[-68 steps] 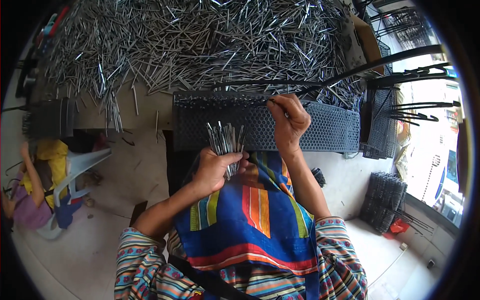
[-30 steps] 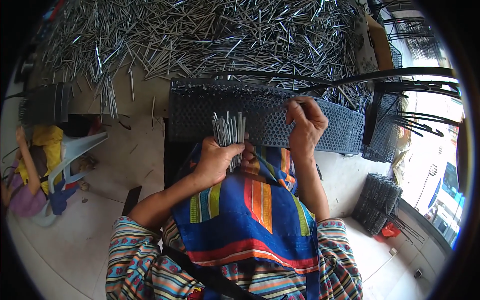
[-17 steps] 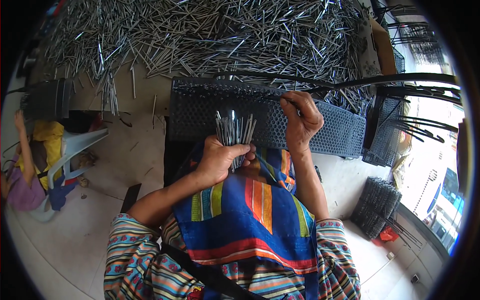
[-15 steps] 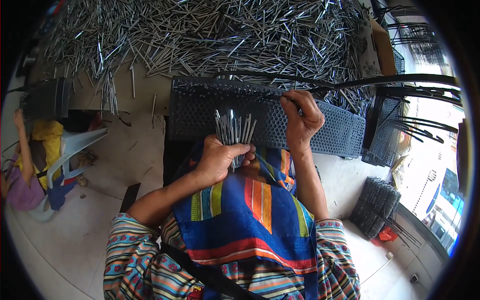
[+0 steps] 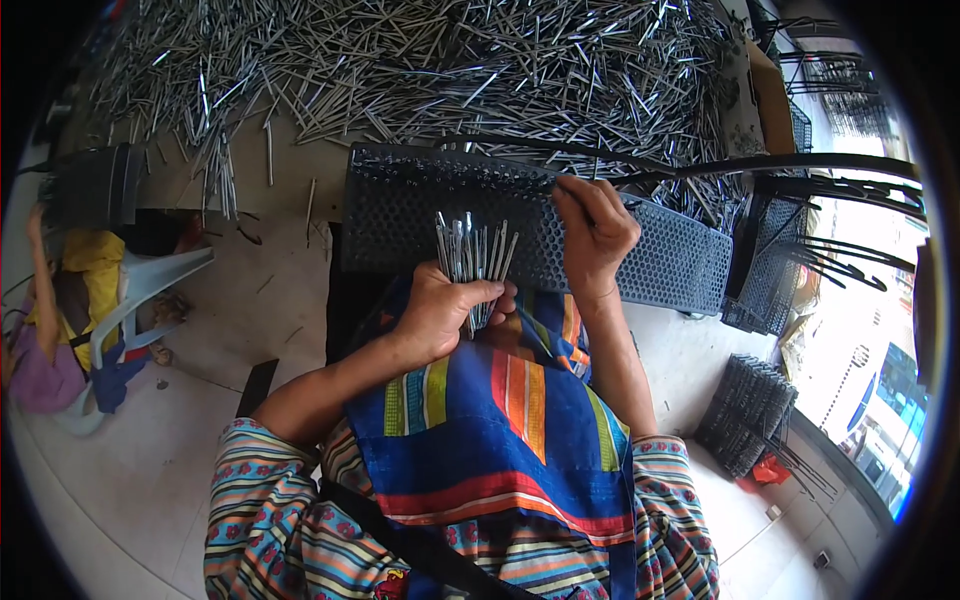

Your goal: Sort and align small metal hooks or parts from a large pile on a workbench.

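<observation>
My left hand is closed round a bundle of thin metal rods, their tips fanned upward over the near side of a black perforated panel. Over the middle of that panel my right hand is pinched, thumb against fingers, close to its upper part. Whatever sits in the pinch is too small to make out. Along the panel's far edge, several short shiny rod ends show in the holes. The panel lies slanted across my lap, above a striped blue apron.
A large heap of loose metal rods covers the table beyond the panel. Black perforated crates and dark curved rods stand at the right, with stacked black mesh pieces on the floor. Another person sits on a pale plastic chair at left.
My right hand has shifted slightly left along the panel, still pinched. My left hand keeps its hold on the metal rods, nearly unmoved.
</observation>
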`<state>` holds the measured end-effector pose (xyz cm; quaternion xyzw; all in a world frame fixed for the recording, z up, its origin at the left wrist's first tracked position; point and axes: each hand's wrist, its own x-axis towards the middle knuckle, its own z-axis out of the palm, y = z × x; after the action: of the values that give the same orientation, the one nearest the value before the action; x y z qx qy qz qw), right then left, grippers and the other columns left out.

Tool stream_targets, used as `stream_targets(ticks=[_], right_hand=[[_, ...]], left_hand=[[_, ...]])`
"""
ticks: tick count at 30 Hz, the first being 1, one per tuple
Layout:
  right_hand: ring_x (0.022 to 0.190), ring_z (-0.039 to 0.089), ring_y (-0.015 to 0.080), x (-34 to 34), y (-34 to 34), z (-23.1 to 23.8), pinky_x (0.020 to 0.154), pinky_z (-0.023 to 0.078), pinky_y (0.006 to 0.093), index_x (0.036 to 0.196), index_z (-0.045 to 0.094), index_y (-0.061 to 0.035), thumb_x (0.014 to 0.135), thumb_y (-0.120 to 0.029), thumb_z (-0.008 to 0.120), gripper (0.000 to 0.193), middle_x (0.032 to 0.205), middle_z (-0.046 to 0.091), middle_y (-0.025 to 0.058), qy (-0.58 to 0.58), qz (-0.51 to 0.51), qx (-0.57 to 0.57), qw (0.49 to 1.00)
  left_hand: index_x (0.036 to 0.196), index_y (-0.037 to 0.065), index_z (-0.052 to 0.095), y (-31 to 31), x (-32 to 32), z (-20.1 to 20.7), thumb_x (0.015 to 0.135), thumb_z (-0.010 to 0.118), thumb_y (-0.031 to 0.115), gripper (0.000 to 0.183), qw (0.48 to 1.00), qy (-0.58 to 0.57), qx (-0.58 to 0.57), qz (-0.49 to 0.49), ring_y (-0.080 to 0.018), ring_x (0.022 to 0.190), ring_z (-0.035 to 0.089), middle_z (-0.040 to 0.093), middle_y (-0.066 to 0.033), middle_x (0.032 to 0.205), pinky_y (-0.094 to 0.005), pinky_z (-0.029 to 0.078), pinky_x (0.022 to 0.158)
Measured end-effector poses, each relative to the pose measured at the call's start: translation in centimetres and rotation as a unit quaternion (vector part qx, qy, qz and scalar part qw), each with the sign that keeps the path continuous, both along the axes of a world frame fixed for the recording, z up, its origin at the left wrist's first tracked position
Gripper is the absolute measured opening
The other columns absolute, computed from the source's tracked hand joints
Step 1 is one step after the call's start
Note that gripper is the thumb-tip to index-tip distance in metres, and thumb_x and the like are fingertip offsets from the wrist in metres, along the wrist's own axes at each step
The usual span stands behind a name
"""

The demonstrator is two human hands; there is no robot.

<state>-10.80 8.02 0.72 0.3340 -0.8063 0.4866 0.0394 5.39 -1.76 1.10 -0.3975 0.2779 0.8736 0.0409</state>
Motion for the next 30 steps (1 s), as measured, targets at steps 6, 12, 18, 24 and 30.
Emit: stream_targets(ticks=[6,12,18,24,30], right_hand=[[0.057,0.058,0.0161,-0.6,-0.4,1.1,0.054,0.044,0.0268,0.098,0.070,-0.0036,0.078,0.000,0.068,0.020,0.069,0.059,0.0089,0.019,0.020,0.090,0.996],[0.063,0.063,0.0248,-0.5,-0.2,2.0,0.057,0.048,0.0310,0.111,0.067,-0.0088,0.083,-0.003,0.063,0.028,0.078,0.064,0.0117,0.062,0.047,0.185,0.980],[0.066,0.064,0.0277,-0.2,0.1,2.1,0.057,0.050,0.0339,0.120,0.062,-0.0127,0.084,-0.001,0.059,0.038,0.082,0.065,0.0109,0.062,0.087,0.200,0.974],[0.062,0.062,0.0195,1.4,1.7,1.4,0.055,0.047,0.0294,0.114,0.064,-0.0040,0.080,0.000,0.063,0.034,0.079,0.064,0.0086,0.017,0.100,0.145,0.984],[0.060,0.054,0.0058,3.5,2.8,0.4,0.050,0.041,0.0233,0.090,0.066,0.0020,0.082,-0.005,0.068,0.010,0.069,0.062,-0.0007,-0.503,0.101,0.024,0.858]], left_hand=[[0.086,-0.005,0.066,0.0,-0.2,0.2,0.080,0.063,-0.004,0.007,1.000,0.003,0.008,0.008,-0.0202,0.065,0.066,0.068,-0.0142,0.078,-0.0303,0.055,0.055],[0.093,-0.003,0.065,-0.3,0.0,-0.4,0.081,0.062,-0.005,0.012,1.000,0.018,0.012,-0.004,-0.0219,0.070,0.068,0.069,-0.0149,0.084,-0.0317,0.057,0.058],[0.090,-0.004,0.066,-0.2,-0.4,0.1,0.079,0.063,-0.006,0.011,1.000,0.025,0.011,0.006,-0.0206,0.068,0.067,0.069,-0.0155,0.084,-0.0311,0.055,0.056],[0.096,-0.002,0.065,0.1,-0.4,0.0,0.080,0.062,-0.007,0.017,0.999,0.035,0.004,-0.008,-0.0219,0.071,0.068,0.069,-0.0147,0.086,-0.0324,0.058,0.060],[0.094,-0.003,0.066,1.0,-0.9,0.5,0.081,0.062,-0.007,0.015,0.998,0.055,-0.032,0.003,-0.0196,0.069,0.068,0.069,-0.0131,0.084,-0.0314,0.058,0.060]])
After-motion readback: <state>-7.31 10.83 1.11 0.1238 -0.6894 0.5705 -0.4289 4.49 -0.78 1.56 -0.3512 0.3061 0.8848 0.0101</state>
